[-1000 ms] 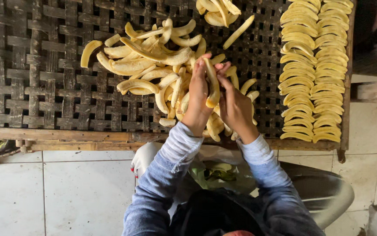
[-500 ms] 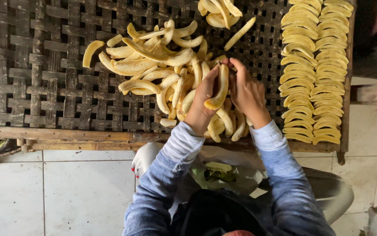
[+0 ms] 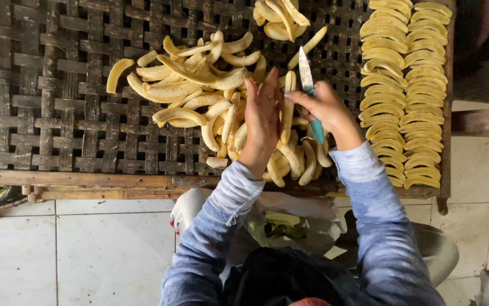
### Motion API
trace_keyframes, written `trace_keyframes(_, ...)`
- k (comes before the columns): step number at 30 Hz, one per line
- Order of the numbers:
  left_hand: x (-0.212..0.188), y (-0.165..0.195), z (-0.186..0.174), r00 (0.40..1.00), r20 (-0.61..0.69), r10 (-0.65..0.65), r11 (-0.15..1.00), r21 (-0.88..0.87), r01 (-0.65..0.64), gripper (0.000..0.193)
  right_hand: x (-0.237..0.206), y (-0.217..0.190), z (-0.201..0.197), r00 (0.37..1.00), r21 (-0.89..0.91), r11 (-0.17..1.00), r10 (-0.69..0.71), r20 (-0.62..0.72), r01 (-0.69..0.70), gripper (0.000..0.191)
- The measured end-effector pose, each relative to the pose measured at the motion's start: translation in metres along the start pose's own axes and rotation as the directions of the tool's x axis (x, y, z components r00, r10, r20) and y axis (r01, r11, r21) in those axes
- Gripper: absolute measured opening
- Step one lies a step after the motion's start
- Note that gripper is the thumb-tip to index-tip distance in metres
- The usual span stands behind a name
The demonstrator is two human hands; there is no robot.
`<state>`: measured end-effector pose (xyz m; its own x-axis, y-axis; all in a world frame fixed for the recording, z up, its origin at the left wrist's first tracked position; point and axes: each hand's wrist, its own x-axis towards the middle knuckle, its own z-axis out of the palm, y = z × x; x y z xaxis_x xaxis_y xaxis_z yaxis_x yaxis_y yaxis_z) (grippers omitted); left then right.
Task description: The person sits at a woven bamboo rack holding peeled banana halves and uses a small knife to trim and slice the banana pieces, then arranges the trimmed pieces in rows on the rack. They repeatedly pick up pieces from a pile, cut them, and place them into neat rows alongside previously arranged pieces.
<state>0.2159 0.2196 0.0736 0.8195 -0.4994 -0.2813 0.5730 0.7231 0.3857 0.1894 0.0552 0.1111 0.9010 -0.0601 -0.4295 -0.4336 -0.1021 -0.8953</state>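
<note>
Over on the right side of the woven rack (image 3: 57,130), two neat columns of banana slices (image 3: 406,85) are already laid out in overlapping rows, running from the far edge almost down to the near edge; that part looks finished. In the middle of the rack sits a loose pile of peeled bananas (image 3: 199,96), jumbled every which way, and a smaller heap (image 3: 278,17) lies at the far edge. My read: a good share is sliced and arranged, and a large heap is yet to be cut.

Now the hands. The left hand (image 3: 261,113) is stretched forward, palm down, fingers extended and slightly spread, pressing a single banana (image 3: 288,107) that stands lengthwise along its right side; it steadies rather than clutches, thumb side against the fruit. The right hand (image 3: 326,107) is curled tight around the teal handle of a knife (image 3: 308,79), fist closed, the blade pointing toward the far edge and lying right beside that banana, at or touching its upper part. Both forearms, in blue sleeves, come up from the near edge and converge over the pile's right flank, wrists fairly straight.

Below the rack's near edge, a white bag (image 3: 289,226) with green and yellow scraps sits by the person's lap, above the tiled floor (image 3: 86,249)
</note>
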Motion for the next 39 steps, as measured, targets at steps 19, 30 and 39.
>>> trace_keyframes(19, 0.015, -0.017, -0.037, 0.967, -0.255, -0.005, 0.991, 0.129, 0.039, 0.056, 0.019, 0.066, -0.08, 0.931, -0.906, 0.384, -0.232, -0.28, -0.177, 0.063)
trace_keyframes(30, 0.015, -0.034, -0.034, 0.97, -0.227, -0.087, 0.993, 0.06, 0.103, 0.04, -0.064, 0.158, -0.041, 0.855, -0.845, 0.494, -0.329, -0.4, -0.205, 0.056)
trace_keyframes(39, 0.003, -0.03, -0.013, 0.969, -0.226, -0.096, 0.984, 0.124, 0.127, 0.034, -0.077, 0.162, -0.07, 0.817, -0.527, 0.77, -0.013, -0.577, -0.36, 0.037)
